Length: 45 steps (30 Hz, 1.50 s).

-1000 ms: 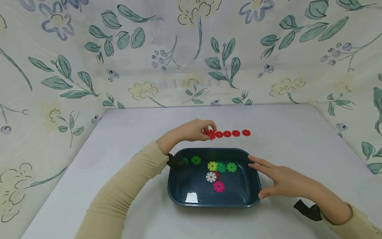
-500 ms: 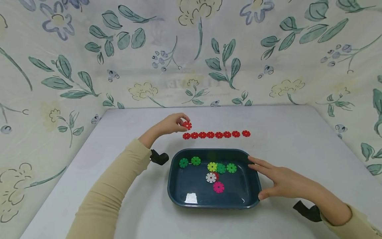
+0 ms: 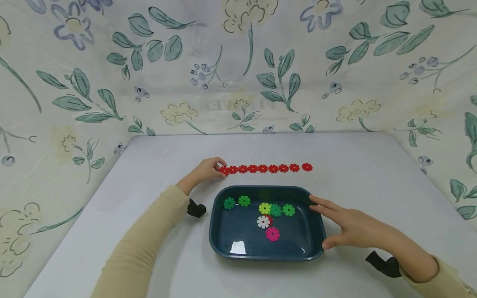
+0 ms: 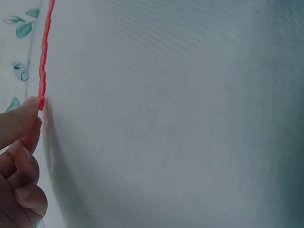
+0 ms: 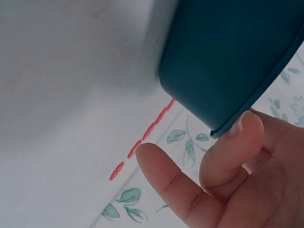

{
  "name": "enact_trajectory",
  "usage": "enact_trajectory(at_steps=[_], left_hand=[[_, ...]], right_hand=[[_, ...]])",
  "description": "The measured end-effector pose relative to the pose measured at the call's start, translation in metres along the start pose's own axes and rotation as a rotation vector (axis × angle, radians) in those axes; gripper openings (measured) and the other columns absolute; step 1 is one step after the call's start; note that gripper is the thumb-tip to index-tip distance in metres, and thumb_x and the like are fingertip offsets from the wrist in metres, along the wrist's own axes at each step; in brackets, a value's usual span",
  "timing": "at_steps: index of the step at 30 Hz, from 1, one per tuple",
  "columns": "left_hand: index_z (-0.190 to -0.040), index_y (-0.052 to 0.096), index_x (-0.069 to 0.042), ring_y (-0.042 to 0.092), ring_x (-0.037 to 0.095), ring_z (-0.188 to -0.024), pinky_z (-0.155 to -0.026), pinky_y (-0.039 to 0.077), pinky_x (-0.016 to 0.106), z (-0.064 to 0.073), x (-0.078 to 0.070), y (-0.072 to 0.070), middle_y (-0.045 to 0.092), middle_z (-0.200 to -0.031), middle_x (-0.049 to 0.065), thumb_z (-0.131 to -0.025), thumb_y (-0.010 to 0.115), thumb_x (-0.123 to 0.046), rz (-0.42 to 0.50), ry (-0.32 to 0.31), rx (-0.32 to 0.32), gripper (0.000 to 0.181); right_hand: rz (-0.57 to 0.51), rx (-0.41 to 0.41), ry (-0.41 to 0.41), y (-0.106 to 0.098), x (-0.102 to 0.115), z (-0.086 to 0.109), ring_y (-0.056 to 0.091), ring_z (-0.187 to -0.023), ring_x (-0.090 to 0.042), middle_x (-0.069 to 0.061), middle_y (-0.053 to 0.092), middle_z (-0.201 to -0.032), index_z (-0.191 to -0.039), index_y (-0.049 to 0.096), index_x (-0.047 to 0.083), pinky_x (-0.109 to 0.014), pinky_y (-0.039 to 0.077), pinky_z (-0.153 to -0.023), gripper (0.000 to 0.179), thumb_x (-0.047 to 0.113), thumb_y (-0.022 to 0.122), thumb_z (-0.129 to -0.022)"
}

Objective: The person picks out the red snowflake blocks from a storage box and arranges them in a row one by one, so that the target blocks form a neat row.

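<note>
At the left end of a row of red notched discs (image 3: 263, 168), my left hand (image 3: 204, 171) pinches one more red disc (image 3: 224, 170) between thumb and fingers. That disc is in line with the row and close against its neighbour; the fingers partly cover it. In the left wrist view the row appears edge-on as a thin red strip (image 4: 43, 61) that ends at the fingertips. My right hand (image 3: 359, 225) rests with fairly straight, spread fingers against the right side of a dark blue tray (image 3: 220, 244).
Inside the tray lie green discs (image 3: 244, 201), a yellow disc (image 3: 265, 208), a pink disc (image 3: 273, 234) and a white disc (image 3: 263, 222) partly over a red one. A white table (image 3: 354, 165) bears everything, with flower-patterned cloth (image 3: 238, 62) behind.
My left hand has moved left with a red disc, from over the row to beyond its left end, then down beside the last disc. The right hand and tray stay put.
</note>
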<state>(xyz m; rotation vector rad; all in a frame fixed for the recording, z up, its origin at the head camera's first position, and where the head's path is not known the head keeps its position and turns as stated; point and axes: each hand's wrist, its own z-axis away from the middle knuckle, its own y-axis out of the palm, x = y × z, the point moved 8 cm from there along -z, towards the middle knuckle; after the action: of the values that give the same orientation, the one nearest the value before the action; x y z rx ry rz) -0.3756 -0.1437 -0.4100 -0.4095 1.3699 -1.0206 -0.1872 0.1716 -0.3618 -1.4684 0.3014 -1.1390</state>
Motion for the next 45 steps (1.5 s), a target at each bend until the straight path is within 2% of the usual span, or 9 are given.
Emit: enact_trajectory(at_steps=[6, 13, 21, 26, 38, 45], left_hand=[[-0.114, 0.055, -0.01, 0.051, 0.023, -0.086, -0.076, 0.048, 0.03, 0.0, 0.009, 0.003, 0.055, -0.096, 0.011, -0.083, 0.067, -0.016, -0.039, -0.027, -0.029, 0.034], [-0.111, 0.058, -0.011, 0.049, 0.022, -0.086, -0.076, 0.045, 0.032, 0.001, 0.008, 0.0, 0.055, -0.094, 0.01, -0.085, 0.066, -0.021, -0.122, -0.048, -0.055, 0.029], [-0.118, 0.055, -0.012, 0.048, 0.022, -0.085, -0.075, 0.044, 0.031, -0.005, 0.016, -0.001, 0.053, -0.092, 0.01, -0.086, 0.064, -0.022, -0.089, -0.061, -0.081, 0.035], [-0.12, 0.054, -0.012, 0.048, 0.021, -0.083, -0.072, 0.043, 0.029, -0.007, 0.017, -0.001, 0.053, -0.09, 0.01, -0.085, 0.066, -0.023, -0.087, -0.071, -0.093, 0.039], [-0.114, 0.057, -0.011, 0.048, 0.021, -0.083, -0.071, 0.043, 0.028, -0.005, 0.016, 0.001, 0.053, -0.089, 0.009, -0.084, 0.067, -0.025, -0.083, -0.083, -0.087, 0.035], [-0.118, 0.053, -0.009, 0.05, 0.023, -0.089, -0.078, 0.046, 0.032, -0.002, 0.016, -0.003, 0.055, -0.1, 0.013, -0.085, 0.064, -0.027, -0.063, -0.091, -0.031, 0.039]], right_hand=[[0.002, 0.0, 0.007, 0.0, 0.0, 0.0, 0.058, -0.101, -0.021, -0.005, 0.021, -0.151, -0.14, 0.036, 0.012, -0.039, 0.05, -0.074, 0.09, 0.064, 0.061, -0.07], [0.005, -0.006, -0.007, -0.001, -0.001, -0.001, 0.057, -0.106, -0.026, -0.007, 0.021, -0.15, -0.14, 0.036, 0.011, -0.042, 0.051, -0.075, 0.091, 0.065, 0.06, -0.07], [0.012, -0.013, -0.021, -0.003, -0.001, -0.001, 0.056, -0.108, -0.028, -0.008, 0.022, -0.15, -0.139, 0.036, 0.01, -0.042, 0.051, -0.075, 0.091, 0.065, 0.059, -0.07], [0.002, -0.01, -0.002, -0.002, -0.002, 0.0, 0.055, -0.108, -0.026, -0.007, 0.022, -0.15, -0.139, 0.037, 0.011, -0.041, 0.051, -0.075, 0.091, 0.066, 0.059, -0.07], [0.006, -0.005, -0.015, -0.001, -0.002, 0.0, 0.058, -0.102, -0.022, -0.007, 0.021, -0.15, -0.14, 0.035, 0.011, -0.039, 0.051, -0.073, 0.091, 0.065, 0.059, -0.07], [-0.002, -0.001, -0.025, -0.001, 0.001, 0.0, 0.058, -0.103, -0.024, -0.008, 0.021, -0.15, -0.14, 0.036, 0.01, -0.041, 0.051, -0.074, 0.09, 0.063, 0.06, -0.071]])
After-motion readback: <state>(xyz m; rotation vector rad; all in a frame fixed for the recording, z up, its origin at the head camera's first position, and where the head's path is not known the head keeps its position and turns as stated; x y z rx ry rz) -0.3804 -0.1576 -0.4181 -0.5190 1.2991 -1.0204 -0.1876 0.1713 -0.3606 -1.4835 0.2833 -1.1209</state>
